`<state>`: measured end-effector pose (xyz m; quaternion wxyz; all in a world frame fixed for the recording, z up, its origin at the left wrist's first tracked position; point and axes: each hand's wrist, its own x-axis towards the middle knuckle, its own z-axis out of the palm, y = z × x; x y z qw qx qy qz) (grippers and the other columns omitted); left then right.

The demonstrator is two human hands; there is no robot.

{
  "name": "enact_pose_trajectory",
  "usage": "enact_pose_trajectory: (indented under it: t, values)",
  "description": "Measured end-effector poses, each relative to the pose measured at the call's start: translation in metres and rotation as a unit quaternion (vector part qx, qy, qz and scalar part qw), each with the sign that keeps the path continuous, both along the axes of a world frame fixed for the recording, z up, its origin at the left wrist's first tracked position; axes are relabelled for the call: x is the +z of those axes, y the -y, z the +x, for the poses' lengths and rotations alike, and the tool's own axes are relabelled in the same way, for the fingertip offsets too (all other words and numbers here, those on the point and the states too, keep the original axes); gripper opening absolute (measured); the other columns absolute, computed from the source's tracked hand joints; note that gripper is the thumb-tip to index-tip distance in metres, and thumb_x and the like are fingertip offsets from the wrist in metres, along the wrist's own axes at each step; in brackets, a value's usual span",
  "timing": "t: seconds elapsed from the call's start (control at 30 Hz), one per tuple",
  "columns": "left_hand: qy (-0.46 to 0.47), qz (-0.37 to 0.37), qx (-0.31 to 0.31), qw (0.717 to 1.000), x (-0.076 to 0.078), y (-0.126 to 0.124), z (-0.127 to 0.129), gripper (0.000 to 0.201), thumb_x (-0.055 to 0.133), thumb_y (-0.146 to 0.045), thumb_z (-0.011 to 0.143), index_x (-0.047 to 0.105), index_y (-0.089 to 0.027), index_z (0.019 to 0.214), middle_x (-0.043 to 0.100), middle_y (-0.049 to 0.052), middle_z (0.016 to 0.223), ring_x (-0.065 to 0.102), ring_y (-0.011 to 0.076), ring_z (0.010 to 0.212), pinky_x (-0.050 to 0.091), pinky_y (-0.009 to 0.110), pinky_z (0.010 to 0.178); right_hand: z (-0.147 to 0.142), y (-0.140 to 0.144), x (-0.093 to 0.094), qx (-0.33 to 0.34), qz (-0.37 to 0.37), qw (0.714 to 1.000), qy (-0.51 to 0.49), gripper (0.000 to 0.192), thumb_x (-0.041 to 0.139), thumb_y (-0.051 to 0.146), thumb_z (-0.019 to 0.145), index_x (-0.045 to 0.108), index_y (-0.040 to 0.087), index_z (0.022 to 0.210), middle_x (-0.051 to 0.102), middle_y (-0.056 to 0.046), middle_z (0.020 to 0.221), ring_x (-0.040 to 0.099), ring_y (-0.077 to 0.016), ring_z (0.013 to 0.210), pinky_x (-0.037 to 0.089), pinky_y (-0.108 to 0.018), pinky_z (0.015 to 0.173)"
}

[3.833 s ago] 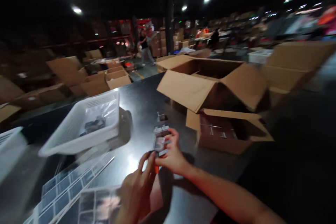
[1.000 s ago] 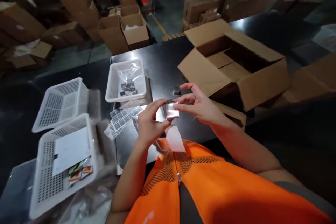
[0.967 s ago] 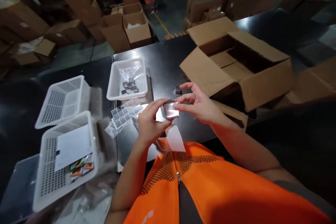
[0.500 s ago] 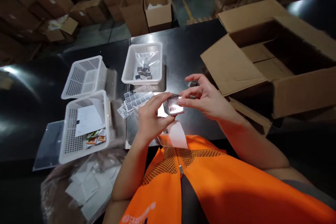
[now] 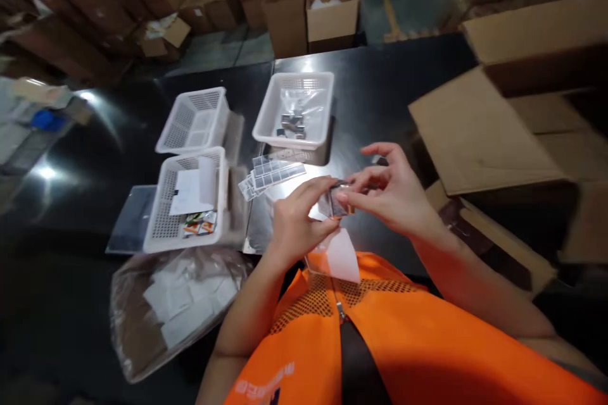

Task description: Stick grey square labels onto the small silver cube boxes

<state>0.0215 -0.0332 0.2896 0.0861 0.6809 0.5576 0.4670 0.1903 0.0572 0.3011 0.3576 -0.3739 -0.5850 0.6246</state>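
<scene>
Between my hands is a small, shiny, square case (image 5: 338,200), held above the dark metal table. My left hand (image 5: 300,215) grips it from the left, thumb below and fingers above. My right hand (image 5: 398,195) has its thumb and curled fingers closed on the right side of the case. A small dark metallic piece (image 5: 379,160) shows by the right fingers; whether they hold it is unclear. Sheets of grey square labels (image 5: 278,173) lie beyond my left hand. A white curled paper (image 5: 342,256) hangs just below the case, against my orange vest.
A white basket (image 5: 259,133) holds small metallic pieces on clear plastic. Two more baskets stand left: one far basket (image 5: 164,145), and a nearer basket (image 5: 154,228) with papers and colourful packets. A plastic-lined bin (image 5: 124,329) contains white scraps. A large open carton (image 5: 479,133) stands right.
The view has swung left, so the table's things sit farther right. The case is now tilted and more covered by my right fingers, which have closed in on it.
</scene>
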Motion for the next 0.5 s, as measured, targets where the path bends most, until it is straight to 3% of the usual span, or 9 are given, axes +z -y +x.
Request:
enact_pose_trajectory:
  t: [0.07, 0.13, 0.23, 0.3, 0.33, 0.43, 0.5]
  values:
    - [0.023, -0.036, -0.010, 0.999, -0.007, 0.010, -0.002, 0.048, 0.080, -0.014, 0.076, 0.067, -0.018, 0.122, 0.075, 0.008, 0.120, 0.071, 0.0207, 0.114, 0.058, 0.030, 0.101, -0.003, 0.000, -0.012, -0.012, -0.021, 1.000, 0.013, 0.081, 0.100, 0.032, 0.050, 0.046, 0.027, 0.110, 0.049, 0.012, 0.062, 0.068, -0.0185, 0.071, 0.056, -0.027, 0.062]
    - [0.050, -0.080, -0.023, 0.995, -0.018, 0.021, -0.006, 0.049, 0.078, -0.015, 0.076, 0.067, -0.017, 0.123, 0.074, 0.009, 0.123, 0.070, 0.0216, 0.116, 0.056, 0.031, 0.104, -0.005, -0.002, -0.029, 0.028, -0.082, 0.996, 0.022, 0.086, 0.102, 0.031, 0.043, 0.049, 0.027, 0.110, 0.052, 0.010, 0.072, 0.067, -0.0169, 0.073, 0.057, -0.027, 0.062]
    - [0.067, -0.146, -0.045, 0.986, -0.037, 0.041, -0.017, 0.059, 0.082, -0.018, 0.072, 0.067, -0.022, 0.129, 0.074, 0.006, 0.125, 0.072, 0.0225, 0.114, 0.058, 0.031, 0.100, -0.015, -0.005, -0.063, 0.217, -0.220, 0.950, 0.037, 0.091, 0.099, 0.032, 0.049, 0.050, 0.025, 0.126, 0.064, -0.002, 0.104, 0.071, -0.0194, 0.088, 0.060, -0.033, 0.074]
    - [0.062, -0.211, -0.038, 0.975, -0.050, 0.055, -0.029, 0.071, 0.087, -0.024, 0.069, 0.064, -0.029, 0.135, 0.074, 0.003, 0.127, 0.073, 0.0252, 0.112, 0.060, 0.034, 0.097, -0.028, -0.005, -0.090, 0.319, -0.286, 0.902, 0.047, 0.088, 0.096, 0.031, 0.054, 0.055, 0.023, 0.132, 0.066, -0.005, 0.106, 0.071, -0.0205, 0.090, 0.059, -0.035, 0.079]
    - [0.060, -0.246, -0.022, 0.967, -0.056, 0.062, -0.038, 0.077, 0.090, -0.029, 0.066, 0.063, -0.031, 0.138, 0.073, 0.003, 0.129, 0.073, 0.0277, 0.113, 0.061, 0.037, 0.096, -0.037, -0.004, -0.104, 0.337, -0.303, 0.890, 0.050, 0.085, 0.095, 0.029, 0.055, 0.058, 0.021, 0.131, 0.067, -0.004, 0.102, 0.071, -0.0195, 0.087, 0.058, -0.033, 0.078]
    - [0.076, -0.316, 0.059, 0.944, -0.073, 0.087, -0.072, 0.082, 0.089, -0.041, 0.068, 0.060, -0.028, 0.143, 0.070, 0.010, 0.134, 0.074, 0.0323, 0.108, 0.060, 0.044, 0.096, -0.063, 0.008, -0.144, 0.283, -0.309, 0.907, 0.045, 0.068, 0.094, 0.025, 0.054, 0.069, 0.018, 0.116, 0.066, -0.001, 0.087, 0.067, -0.0150, 0.073, 0.055, -0.028, 0.068]
    - [0.107, -0.338, 0.102, 0.929, -0.081, 0.103, -0.100, 0.071, 0.082, -0.045, 0.076, 0.062, -0.023, 0.141, 0.071, 0.013, 0.131, 0.076, 0.0278, 0.089, 0.062, 0.044, 0.087, -0.073, 0.025, -0.162, 0.201, -0.295, 0.934, 0.026, 0.044, 0.090, 0.032, 0.066, 0.070, 0.015, 0.102, 0.064, 0.000, 0.078, 0.065, -0.0137, 0.067, 0.054, -0.028, 0.066]
